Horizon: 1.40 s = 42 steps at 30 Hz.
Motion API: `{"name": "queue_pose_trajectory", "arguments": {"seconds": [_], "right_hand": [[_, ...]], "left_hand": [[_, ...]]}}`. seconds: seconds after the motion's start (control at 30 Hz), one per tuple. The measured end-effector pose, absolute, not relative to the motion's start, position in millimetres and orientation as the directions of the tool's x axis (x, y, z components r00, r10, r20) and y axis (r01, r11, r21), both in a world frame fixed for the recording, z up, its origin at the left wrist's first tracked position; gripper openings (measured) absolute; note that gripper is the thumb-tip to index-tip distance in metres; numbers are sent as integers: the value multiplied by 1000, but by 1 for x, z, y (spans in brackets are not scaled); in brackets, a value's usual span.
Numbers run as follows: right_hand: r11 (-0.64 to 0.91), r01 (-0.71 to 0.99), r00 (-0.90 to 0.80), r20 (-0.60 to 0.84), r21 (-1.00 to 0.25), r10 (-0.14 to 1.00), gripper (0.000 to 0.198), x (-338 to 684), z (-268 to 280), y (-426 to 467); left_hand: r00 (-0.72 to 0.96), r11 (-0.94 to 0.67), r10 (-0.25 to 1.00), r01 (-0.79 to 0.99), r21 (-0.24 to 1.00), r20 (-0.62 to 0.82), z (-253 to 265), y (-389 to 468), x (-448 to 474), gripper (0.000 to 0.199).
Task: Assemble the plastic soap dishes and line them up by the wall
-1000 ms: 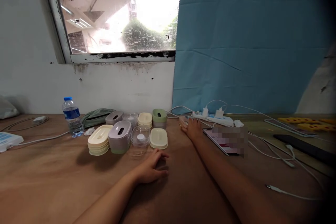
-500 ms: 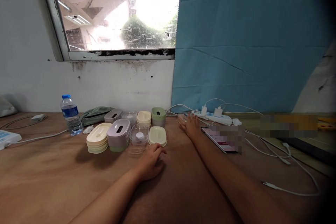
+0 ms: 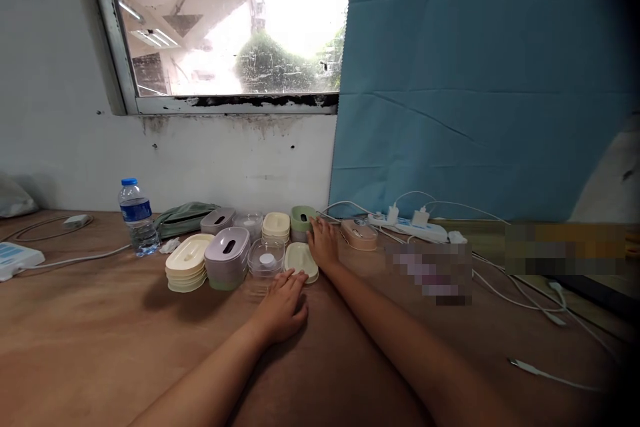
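My left hand (image 3: pixel 284 305) rests palm down on the table, its fingertips at the near edge of a cream lid (image 3: pixel 300 259). My right hand (image 3: pixel 324 245) lies just right of that lid with fingers stretched toward a green box (image 3: pixel 301 219) that has a slot in its top; whether it touches the box I cannot tell. Left of the lid are clear plastic lids (image 3: pixel 266 257), a lilac box (image 3: pixel 227 260) with a slotted top, and a stack of cream lids (image 3: pixel 187 260). Behind them stand another lilac box (image 3: pixel 217 219), more clear lids (image 3: pixel 249 223) and a second cream stack (image 3: pixel 276 227).
A pinkish box (image 3: pixel 359 233) sits right of my right hand, before a power strip (image 3: pixel 415 228) with white chargers and cables. To the left are a water bottle (image 3: pixel 137 220), a green pouch (image 3: pixel 185 217), crumpled tissue (image 3: pixel 170 245) and a white device (image 3: pixel 20 259). A pixelated patch covers part of the right.
My right hand has moved left, away from the pinkish box, to beside the cream lid and green box. My left hand's fingers have straightened toward the lid. The view has shifted slightly.
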State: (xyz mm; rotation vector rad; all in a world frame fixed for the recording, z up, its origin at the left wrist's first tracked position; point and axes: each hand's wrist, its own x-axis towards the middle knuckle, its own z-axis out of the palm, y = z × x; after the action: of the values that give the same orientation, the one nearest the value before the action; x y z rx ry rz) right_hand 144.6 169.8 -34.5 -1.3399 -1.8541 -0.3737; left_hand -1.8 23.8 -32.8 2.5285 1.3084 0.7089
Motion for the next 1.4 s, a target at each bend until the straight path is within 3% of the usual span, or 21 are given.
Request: {"name": "queue_pose_trajectory", "arguments": {"seconds": [0.57, 0.73, 0.83, 0.93, 1.07, 1.17, 1.27, 1.4], "right_hand": [[620, 721, -170, 787, -311, 593, 26, 166, -19, 172], [705, 627, -224, 790, -332, 571, 24, 194, -21, 140], [742, 574, -282, 768, -345, 575, 23, 216, -28, 114], [759, 521, -327, 730, -390, 600, 20, 238, -33, 87], [777, 400, -426, 652, -486, 627, 16, 261, -32, 56], [806, 348, -572, 572, -479, 587, 15, 266, -27, 41], [822, 320, -703, 464, -470, 539, 16, 262, -22, 35], [781, 353, -724, 377, -516, 577, 21, 255, -18, 33]], "left_hand": [[475, -595, 803, 658, 461, 359, -29, 23, -4, 44], [525, -626, 773, 539, 564, 356, -18, 19, -13, 33], [509, -572, 794, 443, 691, 331, -16, 21, -17, 22], [438, -497, 835, 338, 799, 334, -18, 26, -19, 17], [281, -486, 867, 300, 821, 411, -20, 30, -20, 16], [197, -467, 883, 274, 841, 426, -19, 30, -21, 16], [208, -427, 900, 235, 873, 384, -19, 28, -21, 21], [339, -440, 868, 189, 878, 362, -21, 26, -20, 34]]}}
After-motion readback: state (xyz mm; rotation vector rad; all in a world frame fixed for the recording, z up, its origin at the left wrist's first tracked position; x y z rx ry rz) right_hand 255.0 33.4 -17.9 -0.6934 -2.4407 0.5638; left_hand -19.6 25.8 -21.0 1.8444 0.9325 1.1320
